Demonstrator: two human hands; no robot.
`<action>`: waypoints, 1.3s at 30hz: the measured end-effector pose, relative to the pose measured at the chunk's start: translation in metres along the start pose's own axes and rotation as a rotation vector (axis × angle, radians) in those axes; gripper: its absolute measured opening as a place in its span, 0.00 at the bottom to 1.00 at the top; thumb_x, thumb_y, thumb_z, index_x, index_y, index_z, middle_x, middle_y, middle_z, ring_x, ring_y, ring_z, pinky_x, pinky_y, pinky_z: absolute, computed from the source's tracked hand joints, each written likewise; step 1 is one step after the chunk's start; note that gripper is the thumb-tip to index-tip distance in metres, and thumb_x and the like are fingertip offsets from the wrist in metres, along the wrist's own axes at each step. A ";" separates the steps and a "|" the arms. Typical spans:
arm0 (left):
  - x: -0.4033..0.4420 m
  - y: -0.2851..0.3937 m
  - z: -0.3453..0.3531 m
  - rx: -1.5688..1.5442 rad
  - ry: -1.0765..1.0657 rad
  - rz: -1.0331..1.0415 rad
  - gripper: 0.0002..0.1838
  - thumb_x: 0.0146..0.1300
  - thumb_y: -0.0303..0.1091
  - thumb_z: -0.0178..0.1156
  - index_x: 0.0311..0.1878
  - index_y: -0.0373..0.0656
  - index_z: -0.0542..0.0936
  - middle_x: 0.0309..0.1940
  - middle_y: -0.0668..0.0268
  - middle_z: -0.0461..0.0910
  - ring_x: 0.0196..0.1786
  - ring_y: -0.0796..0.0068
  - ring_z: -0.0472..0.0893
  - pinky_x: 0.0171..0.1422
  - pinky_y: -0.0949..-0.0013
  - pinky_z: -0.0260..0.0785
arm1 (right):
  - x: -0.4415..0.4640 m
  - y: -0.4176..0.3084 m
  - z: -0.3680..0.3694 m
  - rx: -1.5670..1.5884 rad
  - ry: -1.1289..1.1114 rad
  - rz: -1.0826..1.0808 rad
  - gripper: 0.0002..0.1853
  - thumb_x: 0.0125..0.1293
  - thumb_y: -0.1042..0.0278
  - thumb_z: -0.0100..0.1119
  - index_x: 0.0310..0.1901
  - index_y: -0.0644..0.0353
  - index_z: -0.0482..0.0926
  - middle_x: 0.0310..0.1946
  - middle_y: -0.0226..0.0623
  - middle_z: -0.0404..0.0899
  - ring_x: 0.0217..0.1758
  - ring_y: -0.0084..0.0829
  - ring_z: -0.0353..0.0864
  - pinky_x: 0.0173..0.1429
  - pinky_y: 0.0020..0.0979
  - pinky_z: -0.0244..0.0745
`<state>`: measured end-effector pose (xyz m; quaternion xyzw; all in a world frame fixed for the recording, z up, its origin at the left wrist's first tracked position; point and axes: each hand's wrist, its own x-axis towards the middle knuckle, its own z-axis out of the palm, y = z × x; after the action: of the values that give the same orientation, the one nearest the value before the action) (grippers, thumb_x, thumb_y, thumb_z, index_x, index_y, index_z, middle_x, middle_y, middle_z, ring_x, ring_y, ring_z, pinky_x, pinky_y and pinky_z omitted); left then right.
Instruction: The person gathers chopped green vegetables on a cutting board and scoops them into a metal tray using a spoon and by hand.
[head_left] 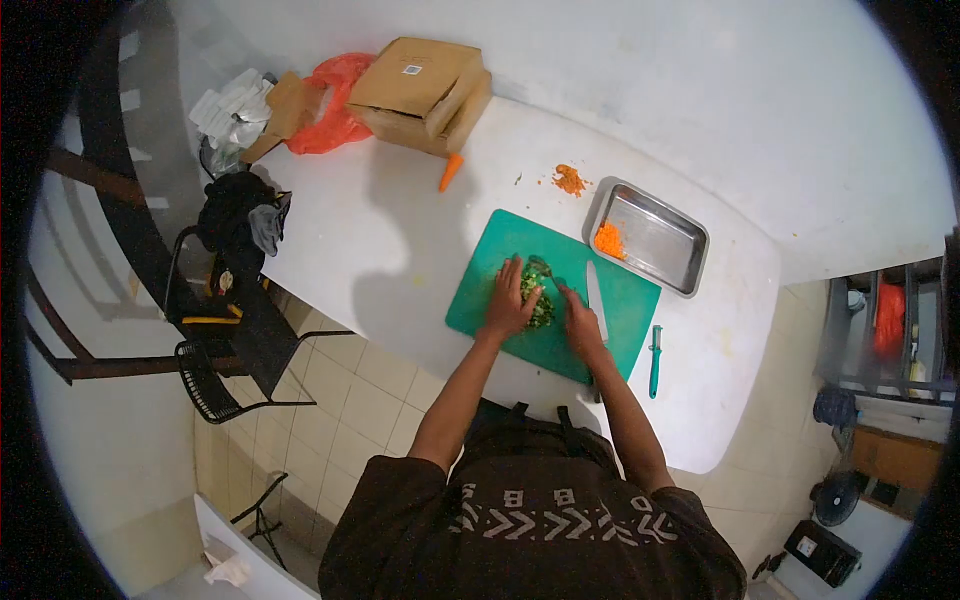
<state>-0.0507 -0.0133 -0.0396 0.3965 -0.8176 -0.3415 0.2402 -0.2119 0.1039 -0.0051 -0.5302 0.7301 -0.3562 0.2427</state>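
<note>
A green cutting board (485,260) lies on the white table with a small heap of chopped green vegetable (541,312) on it. My left hand (508,305) rests against the left side of the heap, fingers stretched out and slightly apart. To the right of the greens, my right hand (579,322) is closed round the handle of what looks like a spoon (540,266), its head at the top of the heap. A knife (596,295) lies on the board just right of that hand, its handle partly under my right forearm.
A metal tray (657,222) holding shredded carrot (609,240) stands beyond the board. Carrot scraps (569,180), a carrot (451,172), a green-handled peeler (655,362), a cardboard box (420,90) and a red plastic bag (335,110) are on the table. A black chair (240,350) stands left.
</note>
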 end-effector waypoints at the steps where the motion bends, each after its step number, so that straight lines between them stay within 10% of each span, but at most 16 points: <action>1: -0.003 0.001 0.000 0.002 0.002 -0.003 0.40 0.78 0.52 0.51 0.81 0.34 0.55 0.81 0.45 0.54 0.84 0.44 0.51 0.87 0.47 0.41 | 0.000 -0.001 0.002 0.002 -0.003 -0.002 0.24 0.75 0.76 0.48 0.70 0.50 0.69 0.35 0.61 0.84 0.37 0.62 0.84 0.42 0.56 0.77; 19: -0.060 0.021 -0.023 -0.138 -0.019 0.121 0.34 0.74 0.45 0.61 0.77 0.43 0.65 0.76 0.53 0.67 0.77 0.49 0.66 0.80 0.46 0.59 | -0.067 -0.006 -0.029 -0.119 -0.034 0.092 0.22 0.78 0.70 0.47 0.71 0.45 0.72 0.19 0.50 0.74 0.22 0.54 0.78 0.29 0.52 0.68; 24: -0.055 0.024 -0.023 -0.089 0.097 0.095 0.41 0.74 0.49 0.60 0.80 0.37 0.57 0.80 0.49 0.57 0.83 0.45 0.55 0.84 0.45 0.49 | -0.076 -0.010 -0.012 -0.204 -0.149 0.343 0.26 0.75 0.72 0.47 0.74 0.50 0.67 0.35 0.60 0.83 0.37 0.62 0.84 0.39 0.60 0.75; 30: -0.058 0.026 0.019 -0.103 0.114 0.038 0.46 0.76 0.52 0.56 0.83 0.36 0.47 0.84 0.43 0.42 0.86 0.44 0.44 0.86 0.46 0.39 | -0.068 -0.019 0.037 0.103 -0.088 0.128 0.25 0.77 0.70 0.45 0.74 0.62 0.66 0.46 0.65 0.83 0.46 0.65 0.84 0.52 0.59 0.76; 39: -0.042 0.040 0.006 -0.346 0.207 0.098 0.45 0.78 0.58 0.49 0.82 0.34 0.48 0.81 0.41 0.51 0.82 0.42 0.54 0.84 0.46 0.46 | -0.058 -0.050 0.017 0.229 -0.023 0.228 0.24 0.77 0.71 0.46 0.74 0.53 0.67 0.40 0.60 0.84 0.39 0.63 0.84 0.45 0.57 0.77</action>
<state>-0.0497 0.0410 -0.0185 0.3419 -0.7361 -0.4222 0.4037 -0.1505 0.1449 0.0218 -0.4169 0.7372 -0.4011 0.3489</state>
